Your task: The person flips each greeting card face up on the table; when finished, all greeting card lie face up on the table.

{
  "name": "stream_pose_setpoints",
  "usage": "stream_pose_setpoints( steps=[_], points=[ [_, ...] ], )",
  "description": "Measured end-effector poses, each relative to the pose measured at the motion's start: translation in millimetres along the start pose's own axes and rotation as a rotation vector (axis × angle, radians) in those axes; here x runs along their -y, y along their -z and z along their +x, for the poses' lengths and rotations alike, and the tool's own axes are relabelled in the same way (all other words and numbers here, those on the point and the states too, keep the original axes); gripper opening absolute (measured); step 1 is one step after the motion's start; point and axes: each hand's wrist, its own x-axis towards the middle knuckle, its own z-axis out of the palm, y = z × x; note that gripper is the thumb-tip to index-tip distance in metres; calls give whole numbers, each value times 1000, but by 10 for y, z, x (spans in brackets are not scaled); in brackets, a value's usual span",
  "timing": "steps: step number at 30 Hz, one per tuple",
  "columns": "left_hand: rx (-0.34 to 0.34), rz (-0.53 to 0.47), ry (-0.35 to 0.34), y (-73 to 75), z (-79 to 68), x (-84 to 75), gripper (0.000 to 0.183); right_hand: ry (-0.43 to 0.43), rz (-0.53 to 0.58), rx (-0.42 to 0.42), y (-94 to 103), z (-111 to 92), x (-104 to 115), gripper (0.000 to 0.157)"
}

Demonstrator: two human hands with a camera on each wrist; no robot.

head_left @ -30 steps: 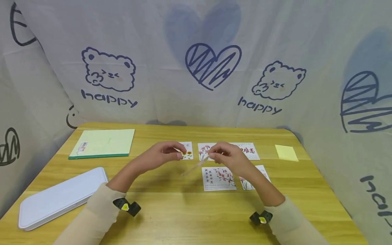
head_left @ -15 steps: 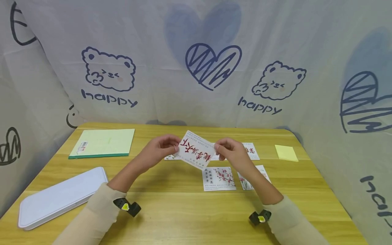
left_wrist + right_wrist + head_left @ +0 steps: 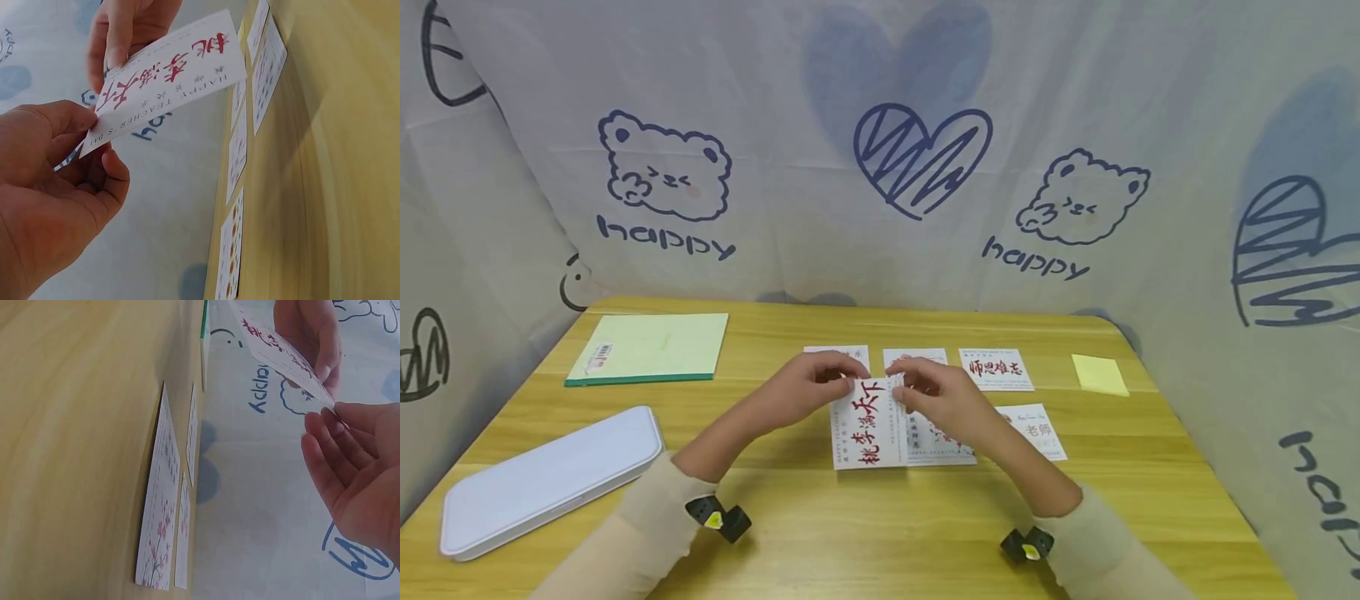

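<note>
A white greeting card [image 3: 865, 433] with red brush characters is held upright above the table, its lettering turned sideways. My left hand [image 3: 801, 390] pinches its upper left corner between thumb and fingers. At the upper right corner my right hand [image 3: 951, 402] pinches it too. In the left wrist view the same card [image 3: 172, 78] shows small print reading "Happy Teacher's Day". Partly behind it lies a blossom card [image 3: 951, 450]. Further cards lie flat: one with red characters [image 3: 996, 371], one at the right [image 3: 1041, 433], and two at the back that the hands partly cover.
A pale green notebook [image 3: 651, 346] lies at the back left. Nearer on the left is a long white case [image 3: 553, 479]. A yellow sticky note [image 3: 1101, 374] lies at the right on the wooden table [image 3: 880, 533]. A printed cloth hangs behind.
The card was seen edge-on in the right hand, then tilted between both hands. It has since been turned and lowered toward me, left of the blossom card. The left hand now pinches it as well.
</note>
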Motion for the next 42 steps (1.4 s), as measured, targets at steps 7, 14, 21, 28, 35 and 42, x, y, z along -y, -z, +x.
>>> stream_pose_setpoints(
  steps=[7,14,21,28,35,42],
  points=[
    [-72,-53,9,-14,-4,-12,35,-43,139,-94,33,1,-9,26],
    [-176,-158,60,55,10,40,39,-68,409,-218,83,38,-72,29],
    [-209,-218,41,139,12,55,31,-74,504,-200,88,68,-107,28],
    [-123,-151,70,218,-61,31,28,-73,384,-143,91,90,-121,46],
    [-39,-31,148,243,-171,169,29,-73,190,-24,-30,188,-137,35],
    [-35,35,193,296,-208,416,26,-129,45,119,-233,336,-275,21]
  ],
)
